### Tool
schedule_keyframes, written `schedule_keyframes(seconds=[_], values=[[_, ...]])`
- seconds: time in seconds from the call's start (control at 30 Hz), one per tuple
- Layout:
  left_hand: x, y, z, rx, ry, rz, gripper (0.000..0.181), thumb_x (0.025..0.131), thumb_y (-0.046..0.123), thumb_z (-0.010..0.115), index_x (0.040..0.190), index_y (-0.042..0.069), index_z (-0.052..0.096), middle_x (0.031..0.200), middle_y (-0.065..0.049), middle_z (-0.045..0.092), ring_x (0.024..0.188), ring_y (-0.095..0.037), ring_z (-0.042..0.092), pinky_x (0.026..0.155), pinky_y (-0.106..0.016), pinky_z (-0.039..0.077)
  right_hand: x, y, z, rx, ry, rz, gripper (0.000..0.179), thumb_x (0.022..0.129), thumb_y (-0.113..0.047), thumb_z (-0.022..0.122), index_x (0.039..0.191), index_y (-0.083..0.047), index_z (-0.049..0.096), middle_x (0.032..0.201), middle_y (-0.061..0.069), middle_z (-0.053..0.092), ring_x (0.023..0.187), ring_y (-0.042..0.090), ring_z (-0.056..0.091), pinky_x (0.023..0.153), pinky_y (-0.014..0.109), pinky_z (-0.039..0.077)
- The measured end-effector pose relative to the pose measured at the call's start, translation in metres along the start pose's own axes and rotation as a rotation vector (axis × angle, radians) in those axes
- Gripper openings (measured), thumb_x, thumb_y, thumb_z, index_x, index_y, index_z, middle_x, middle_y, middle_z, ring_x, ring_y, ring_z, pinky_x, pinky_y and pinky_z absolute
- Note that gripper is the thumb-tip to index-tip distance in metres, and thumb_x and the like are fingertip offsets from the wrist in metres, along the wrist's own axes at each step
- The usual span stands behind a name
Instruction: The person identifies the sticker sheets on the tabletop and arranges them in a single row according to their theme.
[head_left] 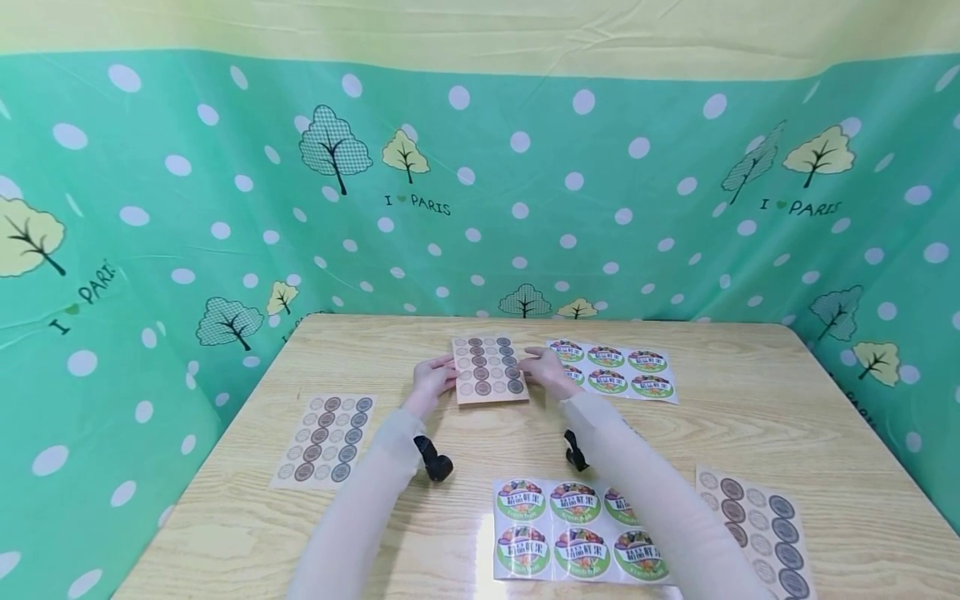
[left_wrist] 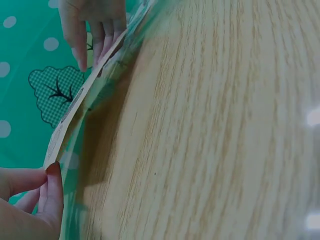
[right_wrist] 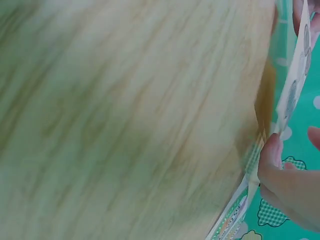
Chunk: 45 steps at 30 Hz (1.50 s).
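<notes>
A tan sheet of round stickers [head_left: 491, 367], in brown and grey rows, is held between both hands at the far middle of the table. My left hand [head_left: 433, 377] pinches its left side; in the left wrist view, the thumb and finger [left_wrist: 54, 187] meet at its edge. My right hand [head_left: 547, 369] holds the right side, with a fingertip [right_wrist: 272, 147] against the edge in the right wrist view. From the side, the sheet [left_wrist: 82, 95] shows as a thin tilted strip over the table. Just beyond the right hand lies a sheet of fruit labels [head_left: 609, 370].
Another fruit-label sheet [head_left: 581, 533] lies near the front, partly under the right sleeve [head_left: 652, 492]. Tan sticker sheets lie at the left [head_left: 324, 442] and front right [head_left: 757, 525] of the wooden table [head_left: 750, 392]. A green dotted curtain [head_left: 525, 217] hangs behind.
</notes>
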<state>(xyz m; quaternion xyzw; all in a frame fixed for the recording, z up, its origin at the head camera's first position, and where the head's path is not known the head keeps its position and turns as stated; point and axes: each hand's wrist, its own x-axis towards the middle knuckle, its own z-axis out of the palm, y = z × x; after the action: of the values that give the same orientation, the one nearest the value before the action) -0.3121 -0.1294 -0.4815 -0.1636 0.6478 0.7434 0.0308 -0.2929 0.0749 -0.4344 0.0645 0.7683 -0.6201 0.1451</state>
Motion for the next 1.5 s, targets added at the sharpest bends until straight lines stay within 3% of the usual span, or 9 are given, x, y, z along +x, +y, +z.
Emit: schedule_keyframes(seconds=[0.03, 0.23, 0.47, 0.83, 1.17, 1.5], values=[[-0.014, 0.011, 0.003, 0.015, 0.023, -0.021, 0.042, 0.076, -0.015, 0.053, 0.117, -0.006, 0.052, 0.103, -0.018, 0.060, 0.080, -0.018, 0.061, 0.073, -0.029, 0.052, 0.000, 0.000, -0.001, 0.004, 0.004, 0.001, 0.052, 0.085, -0.003, 0.050, 0.133, 0.004, 0.031, 0.124, 0.024, 0.045, 0.109, 0.031, 0.049, 0.093, 0.036, 0.042], [-0.047, 0.033, 0.002, 0.005, 0.002, -0.019, 0.043, 0.077, -0.016, 0.049, 0.119, -0.010, 0.048, 0.094, -0.016, 0.060, 0.072, -0.013, 0.058, 0.070, -0.025, 0.051, -0.002, -0.002, -0.003, 0.016, 0.025, 0.005, 0.050, 0.083, 0.000, 0.050, 0.131, 0.004, 0.036, 0.118, 0.022, 0.050, 0.099, 0.027, 0.055, 0.088, 0.034, 0.046], [-0.041, 0.025, -0.007, 0.020, -0.003, 0.007, 0.041, 0.076, -0.014, 0.052, 0.116, -0.006, 0.053, 0.094, -0.014, 0.060, 0.070, -0.009, 0.058, 0.066, -0.020, 0.051, -0.008, -0.004, -0.001, 0.019, 0.026, 0.025, 0.049, 0.081, 0.001, 0.053, 0.128, 0.003, 0.041, 0.110, 0.020, 0.054, 0.083, 0.019, 0.056, 0.084, 0.033, 0.047], [-0.050, 0.028, -0.015, 0.060, -0.016, 0.007, 0.041, 0.076, -0.013, 0.053, 0.116, -0.005, 0.053, 0.093, -0.012, 0.060, 0.068, -0.009, 0.058, 0.072, -0.025, 0.051, -0.018, -0.004, 0.007, 0.104, -0.020, 0.013, 0.049, 0.079, 0.005, 0.053, 0.126, 0.005, 0.041, 0.115, 0.023, 0.053, 0.099, 0.029, 0.056, 0.086, 0.032, 0.047], [-0.060, 0.029, -0.024, 0.088, -0.023, 0.024, 0.043, 0.075, -0.012, 0.054, 0.117, -0.004, 0.053, 0.086, -0.008, 0.060, 0.067, -0.011, 0.058, 0.070, -0.025, 0.052, -0.031, -0.005, 0.015, 0.130, 0.004, 0.033, 0.046, 0.081, 0.004, 0.054, 0.126, 0.004, 0.043, 0.109, 0.023, 0.056, 0.089, 0.026, 0.059, 0.082, 0.032, 0.049], [-0.070, 0.030, -0.036, 0.106, -0.060, 0.018, 0.044, 0.076, -0.010, 0.054, 0.119, -0.003, 0.051, 0.098, -0.013, 0.059, 0.072, -0.012, 0.060, 0.074, -0.028, 0.052, -0.043, -0.006, 0.021, 0.154, -0.016, 0.037, 0.045, 0.081, 0.004, 0.053, 0.125, 0.004, 0.043, 0.109, 0.023, 0.056, 0.085, 0.023, 0.061, 0.079, 0.031, 0.050]])
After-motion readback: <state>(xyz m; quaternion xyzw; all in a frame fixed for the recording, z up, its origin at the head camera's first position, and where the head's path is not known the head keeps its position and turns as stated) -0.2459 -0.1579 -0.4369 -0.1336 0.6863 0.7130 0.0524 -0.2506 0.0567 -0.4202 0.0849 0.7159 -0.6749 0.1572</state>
